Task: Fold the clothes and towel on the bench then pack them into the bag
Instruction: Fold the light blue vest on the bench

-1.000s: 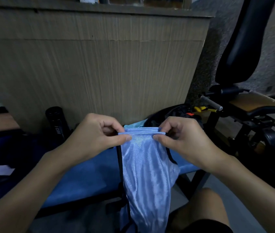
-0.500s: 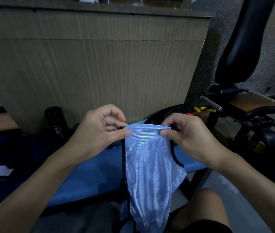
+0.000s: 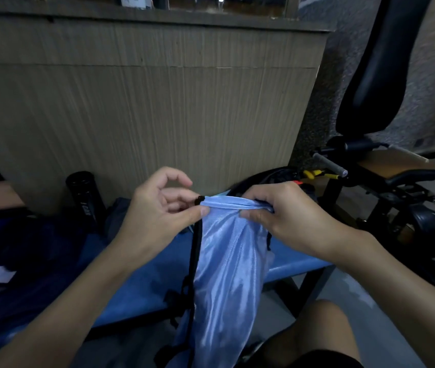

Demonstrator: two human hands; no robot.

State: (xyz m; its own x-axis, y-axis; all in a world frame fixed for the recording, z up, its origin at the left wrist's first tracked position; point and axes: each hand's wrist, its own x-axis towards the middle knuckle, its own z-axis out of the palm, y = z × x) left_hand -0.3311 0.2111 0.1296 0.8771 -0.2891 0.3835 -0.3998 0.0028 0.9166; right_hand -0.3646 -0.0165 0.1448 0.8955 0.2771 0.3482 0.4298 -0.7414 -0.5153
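Both hands, left hand (image 3: 157, 216) and right hand (image 3: 288, 219), pinch the blue garment's (image 3: 227, 274) top edge.

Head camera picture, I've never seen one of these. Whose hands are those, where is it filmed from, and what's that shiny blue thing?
No machine here: a person wears a camera on the head, so you look down at their own two bare hands. The left hand and the right hand each pinch the top edge of a shiny light blue cloth, which hangs down with a black cord along its left side. Garment or bag, I cannot tell. Behind it is a blue bench, a black bottle and a wooden panel.
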